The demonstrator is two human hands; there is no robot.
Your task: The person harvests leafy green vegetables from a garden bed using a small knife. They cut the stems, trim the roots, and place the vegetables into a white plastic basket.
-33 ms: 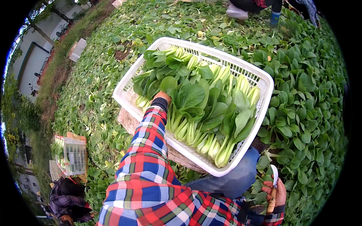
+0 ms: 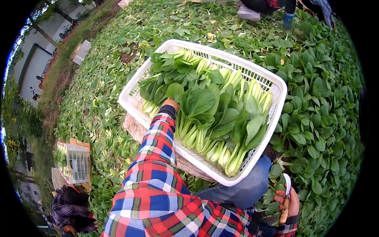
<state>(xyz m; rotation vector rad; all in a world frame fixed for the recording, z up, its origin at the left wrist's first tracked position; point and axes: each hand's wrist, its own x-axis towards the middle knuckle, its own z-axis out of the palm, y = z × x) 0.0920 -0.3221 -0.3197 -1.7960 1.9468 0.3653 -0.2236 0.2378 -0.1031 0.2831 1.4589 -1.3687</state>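
A white slatted plastic crate (image 2: 263, 68) stands in front of me, filled with rows of bok choy (image 2: 202, 136) with broad green leaves and pale stalks. My left hand (image 2: 171, 104) reaches down among the plants on the crate's left side. Leaves and the dark cuff hide its fingers, so what it grips, if anything, does not show. At the lower right, away from the crate, my right hand (image 2: 292, 202) is closed around the wooden handle of a small knife (image 2: 288, 182). Its short, curved blade points up.
Dense growing bok choy (image 2: 316, 102) covers the right side; loose leaves (image 2: 94, 106) litter the ground at left. Other people crouch at the top right and lower left (image 2: 73, 209). Another filled crate (image 2: 80, 164) stands at left. Brownish matting (image 2: 134, 127) lies under my crate.
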